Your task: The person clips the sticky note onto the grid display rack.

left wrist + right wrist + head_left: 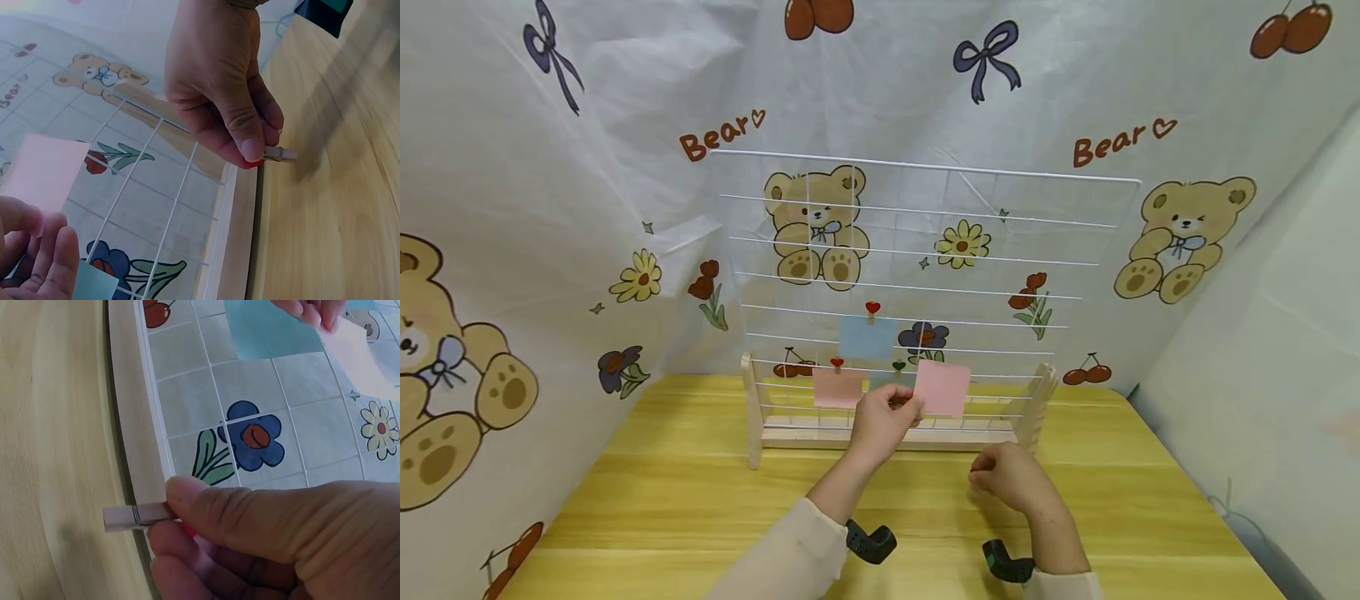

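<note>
Between thumb and fingers, my left hand (pixel 883 421) pinches a pink paper note (pixel 942 388) by its edge, in front of the white wire grid (pixel 917 292). My right hand (pixel 1011 477) is lower and to the right, over the table. It pinches a small wooden clothespin (pixel 140 515) with a red decoration at the gripped end; its bare end sticks out past the fingertips. On the grid hang a blue note (pixel 866 337) under a red heart clip (pixel 872 308), another pink note (pixel 837 388), and a teal note (pixel 94 282) partly behind my left hand.
The grid stands in a wooden base (pixel 820 438) with two upright side posts, on a yellow wood-grain table (pixel 662 500). Behind it hangs a white cloth (pixel 895 108) printed with bears and flowers. Black wrist devices (pixel 871 543) are strapped to both arms.
</note>
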Demonstrator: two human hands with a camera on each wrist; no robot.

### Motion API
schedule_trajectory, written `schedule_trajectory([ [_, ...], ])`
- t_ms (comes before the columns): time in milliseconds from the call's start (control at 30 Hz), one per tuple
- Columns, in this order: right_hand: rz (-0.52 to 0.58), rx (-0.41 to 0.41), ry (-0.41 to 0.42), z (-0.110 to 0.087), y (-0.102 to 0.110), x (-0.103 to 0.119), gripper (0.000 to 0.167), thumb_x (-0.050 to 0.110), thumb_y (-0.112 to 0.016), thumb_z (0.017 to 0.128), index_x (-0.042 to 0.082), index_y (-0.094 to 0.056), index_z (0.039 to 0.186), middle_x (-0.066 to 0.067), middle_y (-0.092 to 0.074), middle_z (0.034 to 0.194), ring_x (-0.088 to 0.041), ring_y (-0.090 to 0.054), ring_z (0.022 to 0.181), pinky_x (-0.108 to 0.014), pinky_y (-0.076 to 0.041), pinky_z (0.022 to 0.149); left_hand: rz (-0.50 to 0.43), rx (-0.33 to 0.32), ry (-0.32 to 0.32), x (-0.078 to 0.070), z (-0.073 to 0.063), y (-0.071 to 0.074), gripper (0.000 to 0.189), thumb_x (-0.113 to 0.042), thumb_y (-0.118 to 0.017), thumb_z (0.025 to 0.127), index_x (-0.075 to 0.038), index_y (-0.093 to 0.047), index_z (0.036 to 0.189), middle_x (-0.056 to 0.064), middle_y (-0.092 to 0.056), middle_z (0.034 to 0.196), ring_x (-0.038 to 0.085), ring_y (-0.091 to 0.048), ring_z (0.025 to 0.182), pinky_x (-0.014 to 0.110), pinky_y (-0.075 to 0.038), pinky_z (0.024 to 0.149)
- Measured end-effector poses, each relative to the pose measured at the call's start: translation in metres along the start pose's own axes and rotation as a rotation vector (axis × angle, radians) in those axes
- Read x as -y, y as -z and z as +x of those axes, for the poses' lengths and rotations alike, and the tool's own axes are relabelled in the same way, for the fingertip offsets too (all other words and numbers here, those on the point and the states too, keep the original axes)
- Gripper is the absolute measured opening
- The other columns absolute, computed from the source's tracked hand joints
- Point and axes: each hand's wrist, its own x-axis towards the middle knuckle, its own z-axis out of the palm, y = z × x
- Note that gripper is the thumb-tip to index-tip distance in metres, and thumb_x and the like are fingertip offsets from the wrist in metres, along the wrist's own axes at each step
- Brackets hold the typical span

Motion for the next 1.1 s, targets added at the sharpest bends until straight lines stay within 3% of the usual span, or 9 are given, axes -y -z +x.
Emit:
schedule_trajectory([
  [233, 0.072, 0.022, -0.001, 0.002, 0.0, 0.0, 0.005, 0.006, -0.075, 0.09, 0.006, -0.076, 0.086, 0.001, -0.067, 0.072, -0.013, -0.059, 0.067, -0.029, -0.049, 0.06, -0.014, -0.079, 0.03, 0.001, 0.007, -0.009, 0.026, -0.024, -0.073, 0.094, -0.001, -0.076, 0.106, 0.01, -0.076, 0.089, 0.028, -0.078, 0.082, 0.032, -0.063, 0.073],
  [533, 0.088, -0.021, 0.035, 0.004, 0.003, 0.005, 0.011, 0.011, -0.07, 0.095, 0.005, -0.078, 0.1, 0.002, -0.074, 0.083, -0.011, -0.064, 0.077, -0.032, -0.055, 0.068, -0.019, -0.132, 0.011, 0.0, 0.011, -0.016, 0.023, -0.022, -0.075, 0.093, -0.001, -0.077, 0.102, 0.009, -0.077, 0.086, 0.019, -0.077, 0.076, 0.026, -0.062, 0.068],
  [767, 0.064, -0.04, 0.03, 0.005, 0.002, 0.006, 0.01, 0.011, -0.071, 0.095, 0.008, -0.077, 0.101, 0.002, -0.074, 0.088, -0.012, -0.067, 0.08, -0.032, -0.056, 0.07, -0.016, -0.152, -0.016, -0.001, 0.012, -0.018, 0.021, -0.022, -0.075, 0.093, -0.003, -0.078, 0.1, 0.009, -0.078, 0.085, 0.017, -0.076, 0.075, 0.025, -0.061, 0.068],
  [933, 0.032, -0.097, 0.095, 0.005, 0.003, 0.009, 0.007, 0.011, -0.072, 0.094, 0.009, -0.078, 0.098, 0.001, -0.074, 0.093, -0.014, -0.067, 0.088, -0.032, -0.056, 0.073, -0.029, -0.153, -0.021, -0.002, 0.012, -0.018, 0.02, -0.02, -0.074, 0.094, -0.002, -0.077, 0.101, 0.01, -0.078, 0.086, 0.021, -0.077, 0.078, 0.025, -0.062, 0.069],
  [1100, 0.037, -0.204, 0.182, 0.004, 0.006, 0.015, 0.008, 0.009, -0.073, 0.093, 0.007, -0.078, 0.099, -0.003, -0.077, 0.096, -0.016, -0.071, 0.089, -0.033, -0.06, 0.076, -0.019, -0.15, -0.038, 0.0, 0.013, -0.017, 0.02, -0.021, -0.073, 0.094, -0.003, -0.077, 0.102, 0.011, -0.078, 0.087, 0.02, -0.077, 0.078, 0.023, -0.061, 0.068],
])
